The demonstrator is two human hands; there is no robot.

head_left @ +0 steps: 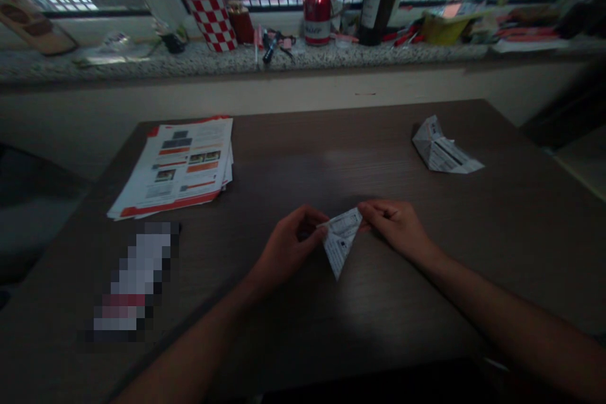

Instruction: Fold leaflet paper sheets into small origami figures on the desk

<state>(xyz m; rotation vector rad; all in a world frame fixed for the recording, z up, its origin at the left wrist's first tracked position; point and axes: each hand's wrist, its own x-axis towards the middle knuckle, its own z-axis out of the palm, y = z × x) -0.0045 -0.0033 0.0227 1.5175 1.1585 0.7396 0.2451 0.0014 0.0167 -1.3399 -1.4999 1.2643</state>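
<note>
Between my two hands is a small folded paper triangle (pixel 339 241), printed with dark text, its point toward me. My left hand (pixel 294 241) pinches its left corner between thumb and fingers. At the upper right corner, my right hand (pixel 394 222) grips the paper the same way. The fingers behind the paper are partly hidden. Farther back on the right of the table lies another folded paper piece (pixel 445 150) of the same printed kind, with pointed ends, apart from both hands.
A stack of printed sheets (pixel 182 167) lies at the table's (pixel 293 158) back left, with a blurred-out flat object (pixel 135 281) nearer me. Behind, the granite windowsill (pixel 199 66) carries a red-and-white checkered box (pixel 208 11), a red can (pixel 317 16), a dark container (pixel 381 0) and a yellow item (pixel 444 28).
</note>
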